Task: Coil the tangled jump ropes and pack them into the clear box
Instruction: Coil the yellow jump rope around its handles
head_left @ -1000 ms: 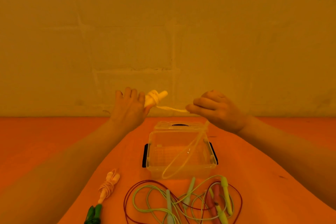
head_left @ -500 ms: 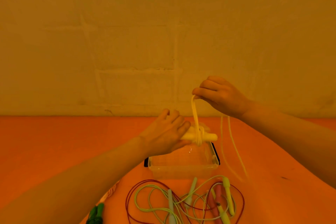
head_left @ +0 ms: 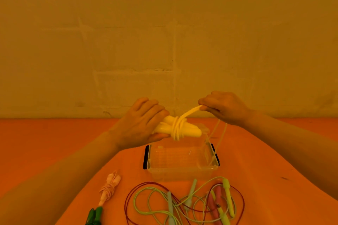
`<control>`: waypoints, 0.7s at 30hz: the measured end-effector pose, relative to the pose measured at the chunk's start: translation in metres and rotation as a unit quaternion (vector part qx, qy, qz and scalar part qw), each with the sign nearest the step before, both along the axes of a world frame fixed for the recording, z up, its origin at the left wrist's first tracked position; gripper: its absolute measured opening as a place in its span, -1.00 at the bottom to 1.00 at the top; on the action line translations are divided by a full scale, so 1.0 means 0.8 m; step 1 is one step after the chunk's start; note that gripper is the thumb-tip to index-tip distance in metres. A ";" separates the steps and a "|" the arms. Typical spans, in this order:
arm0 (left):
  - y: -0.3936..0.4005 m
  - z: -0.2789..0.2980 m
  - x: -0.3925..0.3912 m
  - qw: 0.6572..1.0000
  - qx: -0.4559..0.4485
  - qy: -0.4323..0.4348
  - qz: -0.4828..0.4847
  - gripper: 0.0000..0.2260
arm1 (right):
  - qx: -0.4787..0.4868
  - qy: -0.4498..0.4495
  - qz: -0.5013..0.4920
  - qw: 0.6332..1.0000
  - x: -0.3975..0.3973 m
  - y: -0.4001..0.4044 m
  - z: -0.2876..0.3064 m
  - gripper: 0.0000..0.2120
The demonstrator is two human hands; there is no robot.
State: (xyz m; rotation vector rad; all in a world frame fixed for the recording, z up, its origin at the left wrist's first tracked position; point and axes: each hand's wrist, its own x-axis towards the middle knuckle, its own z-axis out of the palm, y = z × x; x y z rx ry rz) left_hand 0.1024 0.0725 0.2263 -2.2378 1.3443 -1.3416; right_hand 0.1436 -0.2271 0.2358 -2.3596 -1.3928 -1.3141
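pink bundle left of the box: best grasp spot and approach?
Probably take the pink bundle at its wrapped middle, coming from above with fingers across its long axis. It lies flat on the table, handles together, cord wound round the waist, so a grip there should hold the handles and the coil together. The sides look open.

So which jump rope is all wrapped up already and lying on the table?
The pink jump rope, left of the clear box. Its cord is wound round its handles; the yellow one is held up in the hands, and the others lie loose and tangled.

More cord point(head_left: 178, 127) turns round the yellow handles point(head_left: 190, 130) than before.
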 end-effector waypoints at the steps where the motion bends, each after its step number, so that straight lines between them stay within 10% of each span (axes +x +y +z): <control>1: 0.004 -0.002 0.001 1.000 0.008 0.001 0.003 -0.53 | -0.003 -0.010 -0.007 1.000 -0.003 0.000 -0.003 -0.53; 21: 0.034 -0.007 0.004 0.998 -0.049 -0.002 0.030 -0.57 | 0.012 0.011 -0.092 0.996 -0.012 -0.010 -0.041 -0.64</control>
